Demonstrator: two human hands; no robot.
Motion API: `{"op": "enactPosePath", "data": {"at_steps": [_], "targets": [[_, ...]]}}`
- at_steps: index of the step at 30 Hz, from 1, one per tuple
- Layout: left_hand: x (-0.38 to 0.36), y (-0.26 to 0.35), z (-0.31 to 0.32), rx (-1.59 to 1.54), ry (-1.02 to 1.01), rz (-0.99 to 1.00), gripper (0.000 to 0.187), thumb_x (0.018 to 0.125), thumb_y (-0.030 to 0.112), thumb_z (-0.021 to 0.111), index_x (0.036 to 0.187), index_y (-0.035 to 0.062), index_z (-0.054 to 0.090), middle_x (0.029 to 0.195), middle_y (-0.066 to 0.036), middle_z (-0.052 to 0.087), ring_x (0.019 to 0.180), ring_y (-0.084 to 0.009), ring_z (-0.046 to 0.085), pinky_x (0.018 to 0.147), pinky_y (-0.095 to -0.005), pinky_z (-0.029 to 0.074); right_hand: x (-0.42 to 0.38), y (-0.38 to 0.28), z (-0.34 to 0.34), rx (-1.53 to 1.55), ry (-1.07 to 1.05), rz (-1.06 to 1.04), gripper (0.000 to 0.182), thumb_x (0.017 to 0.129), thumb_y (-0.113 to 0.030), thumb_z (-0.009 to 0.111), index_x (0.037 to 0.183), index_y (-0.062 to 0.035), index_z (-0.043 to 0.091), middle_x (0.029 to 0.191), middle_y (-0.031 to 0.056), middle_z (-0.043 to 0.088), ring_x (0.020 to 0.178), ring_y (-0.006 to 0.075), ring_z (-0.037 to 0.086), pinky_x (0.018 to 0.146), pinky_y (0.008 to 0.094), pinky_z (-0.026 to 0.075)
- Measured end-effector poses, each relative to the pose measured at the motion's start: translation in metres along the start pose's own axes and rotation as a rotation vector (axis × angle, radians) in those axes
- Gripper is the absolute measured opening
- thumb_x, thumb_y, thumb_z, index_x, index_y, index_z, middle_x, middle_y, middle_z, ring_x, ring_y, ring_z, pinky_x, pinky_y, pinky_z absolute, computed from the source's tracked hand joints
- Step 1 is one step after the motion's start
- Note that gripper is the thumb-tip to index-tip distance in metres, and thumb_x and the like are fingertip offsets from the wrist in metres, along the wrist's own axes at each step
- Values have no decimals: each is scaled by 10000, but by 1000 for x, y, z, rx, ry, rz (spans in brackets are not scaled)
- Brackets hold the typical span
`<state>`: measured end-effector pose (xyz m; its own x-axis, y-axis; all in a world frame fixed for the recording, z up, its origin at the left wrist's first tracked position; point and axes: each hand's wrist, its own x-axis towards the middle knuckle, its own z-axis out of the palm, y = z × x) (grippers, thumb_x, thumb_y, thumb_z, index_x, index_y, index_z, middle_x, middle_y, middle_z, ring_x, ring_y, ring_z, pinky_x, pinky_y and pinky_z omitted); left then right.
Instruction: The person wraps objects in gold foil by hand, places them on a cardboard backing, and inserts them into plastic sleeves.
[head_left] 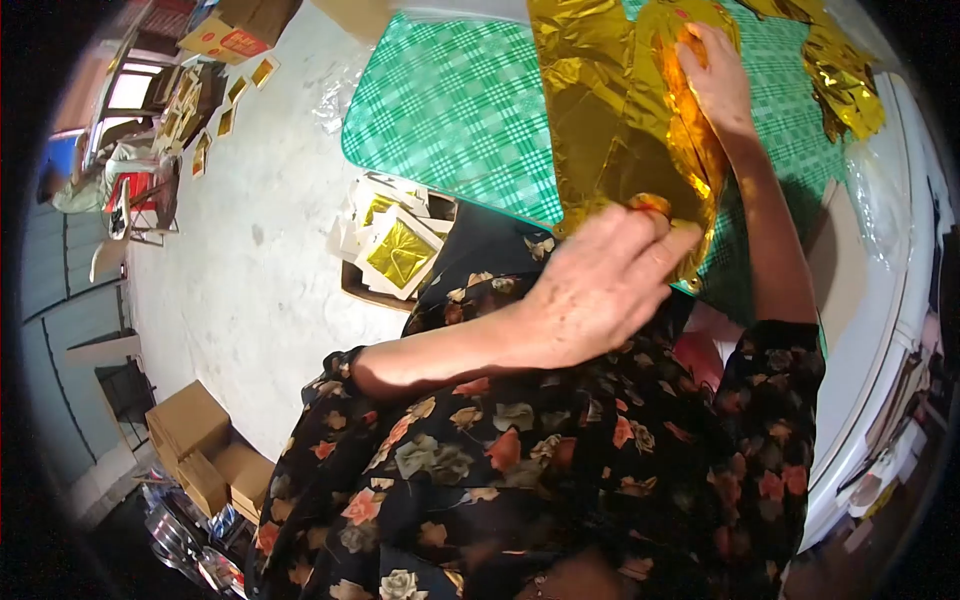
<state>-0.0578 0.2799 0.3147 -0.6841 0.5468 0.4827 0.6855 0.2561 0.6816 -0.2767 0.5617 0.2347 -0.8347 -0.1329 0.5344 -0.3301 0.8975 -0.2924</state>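
A large gold foil sheet (600, 120) lies over the green plaid tabletop (455, 100), with a crumpled, shiny fold along its right part. At the near edge, my left hand (605, 285) is closed, its curled fingers on the foil by the lower end of the fold. Part of its grip is hidden by the back of the hand. Farther up, my right hand (718, 85) has bent fingers gripping the same fold near the far end of the sheet.
Left of the table, a box (375, 285) holds cards with gold foil squares. More crumpled gold foil (845, 85) hangs at the right. Cardboard boxes (195, 440) stand lower left; another carton (235, 35) is upper left. A seated person (85, 190) is far left.
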Motion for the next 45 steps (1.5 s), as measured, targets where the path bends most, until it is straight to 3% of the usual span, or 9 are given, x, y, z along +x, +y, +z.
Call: {"op": "enactPosePath", "data": {"at_steps": [3, 6, 11, 18, 21, 27, 32, 40, 45], "targets": [[8, -15, -12, 269, 22, 89, 794, 745, 56, 822, 1492, 94, 555, 1237, -156, 561, 1061, -347, 541, 930, -460, 487, -2, 16, 9, -24, 12, -3, 441, 1016, -330, 643, 1350, -43, 627, 1423, 130, 630, 1338, 309, 578, 1127, 392, 436], [16, -26, -21, 305, -38, 79, 894, 702, 92, 866, 1525, 150, 523, 1365, -184, 492, 1171, -370, 506, 980, -471, 485, -3, -15, -8, -16, -106, 201, 500, 982, -296, 648, 1385, -7, 587, 1483, 244, 541, 1438, 414, 446, 1220, 485, 349], [22, -46, -24, 119, -148, -3, 286, 795, 100, 846, 1037, 42, 704, 1241, -120, 628, 1126, -341, 536, 969, -437, 482, 0, -13, -12, 60, -186, 252, 539, 1005, -351, 636, 1433, -31, 557, 1548, 232, 485, 1480, 408, 393, 1231, 488, 322], [33, -60, -26, -5, -233, -41, 221, 869, 128, 813, 1023, 9, 708, 1194, -117, 675, 1062, -334, 578, 933, -428, 491, 0, 17, 4, 147, -178, 168, 464, 1034, -320, 635, 1413, -56, 586, 1502, 184, 531, 1440, 347, 449, 1176, 449, 386], [40, -65, -28, -53, -254, -44, 234, 878, 144, 809, 1038, 3, 714, 1188, -127, 676, 1067, -338, 588, 912, -432, 501, 18, -1, -23, 556, -331, 490, 411, 1031, -276, 651, 1367, -43, 619, 1386, 157, 615, 1329, 279, 546, 1104, 392, 444], [47, -74, -33, -22, -283, -27, 295, 883, 193, 816, 1096, 8, 731, 1239, -163, 673, 1138, -337, 607, 932, -418, 518, 7, -41, -78, 752, -121, 489, 439, 1055, -273, 643, 1447, -79, 605, 1411, 174, 619, 1265, 232, 580, 1071, 364, 461], [54, -75, -36, -41, -318, -55, 326, 895, 221, 818, 1117, -1, 732, 1265, -169, 667, 1169, -332, 608, 951, -415, 521, -58, -79, -136, 534, -364, 97, 515, 992, -331, 696, 1406, -38, 604, 1478, 147, 610, 1425, 249, 523, 1201, 415, 390], [54, -76, -29, -57, -322, -22, 378, 870, 222, 844, 1134, -9, 705, 1173, -153, 652, 1152, -335, 602, 968, -426, 500, -155, -141, -141, 332, -240, 118, 392, 766, -126, 837, 1109, -6, 690, 1150, 146, 679, 1132, 356, 612, 1025, 455, 491], [44, -70, -36, -17, -186, 65, 378, 809, 212, 884, 1061, 38, 662, 1091, -118, 645, 1085, -325, 598, 959, -444, 472, -162, -156, -131, 303, -83, 239, 150, 870, -43, 764, 1001, 3, 708, 1052, 115, 701, 1015, 306, 641, 902, 391, 526]]}}
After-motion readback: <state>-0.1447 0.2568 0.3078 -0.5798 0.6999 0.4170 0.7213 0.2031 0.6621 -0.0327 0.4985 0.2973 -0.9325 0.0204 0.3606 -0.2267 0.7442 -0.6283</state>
